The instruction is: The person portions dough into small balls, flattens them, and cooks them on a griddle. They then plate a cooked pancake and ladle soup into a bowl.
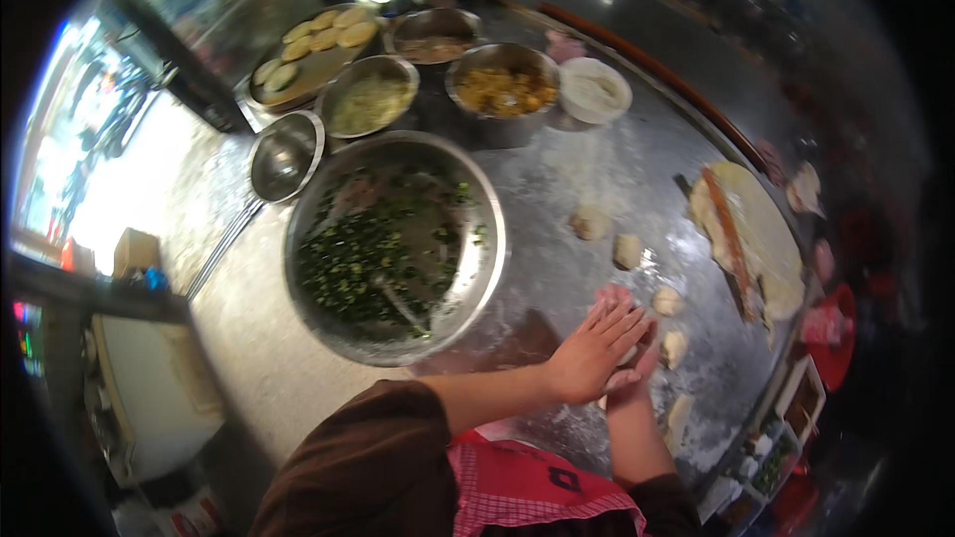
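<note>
Over the floured metal worktop (552,268) my two hands are pressed palm to palm. My left hand (600,350) lies on top, fingers straight, and my right hand (643,358) is beneath it. A bit of pale dough (628,355) shows between the palms. Several dough pieces (668,301) lie in a curved row beyond and to the right of the hands. A large steel bowl (501,239) of chopped greens (365,261), with a utensil in it, stands at the left. At the right, a big sheet of dough (761,231) has a wooden rolling pin (727,239) lying across it.
Behind the large bowl stand a tray of round flat cakes (324,37), a bowl of shredded filling (369,104), a bowl of yellow filling (506,89) and a white tub (595,89). A steel ladle (286,156) rests at the left. Small containers (776,462) line the lower right edge.
</note>
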Tool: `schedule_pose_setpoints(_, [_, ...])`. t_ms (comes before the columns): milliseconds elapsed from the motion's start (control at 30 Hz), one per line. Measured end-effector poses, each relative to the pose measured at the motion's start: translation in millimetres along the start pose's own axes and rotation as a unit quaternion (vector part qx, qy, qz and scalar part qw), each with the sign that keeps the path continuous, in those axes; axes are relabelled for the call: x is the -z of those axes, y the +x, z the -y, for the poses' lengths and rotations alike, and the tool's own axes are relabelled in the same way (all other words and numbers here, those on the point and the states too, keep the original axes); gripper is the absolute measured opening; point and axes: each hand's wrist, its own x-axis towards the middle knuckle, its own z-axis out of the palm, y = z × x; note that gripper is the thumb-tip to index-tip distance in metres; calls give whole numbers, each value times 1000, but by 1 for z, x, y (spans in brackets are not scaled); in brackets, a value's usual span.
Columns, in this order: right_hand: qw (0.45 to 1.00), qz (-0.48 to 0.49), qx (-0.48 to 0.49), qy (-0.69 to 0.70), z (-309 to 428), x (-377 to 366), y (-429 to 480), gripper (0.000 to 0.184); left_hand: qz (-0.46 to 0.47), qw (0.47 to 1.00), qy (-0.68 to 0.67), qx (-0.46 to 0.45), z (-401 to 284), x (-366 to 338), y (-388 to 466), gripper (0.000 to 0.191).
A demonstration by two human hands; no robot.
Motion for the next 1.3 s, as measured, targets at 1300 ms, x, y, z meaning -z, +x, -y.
schedule_pose_setpoints(1300, [986,2,-28,-166,46,-24,74,76,-15,996,-93,2,31,-8,54,75])
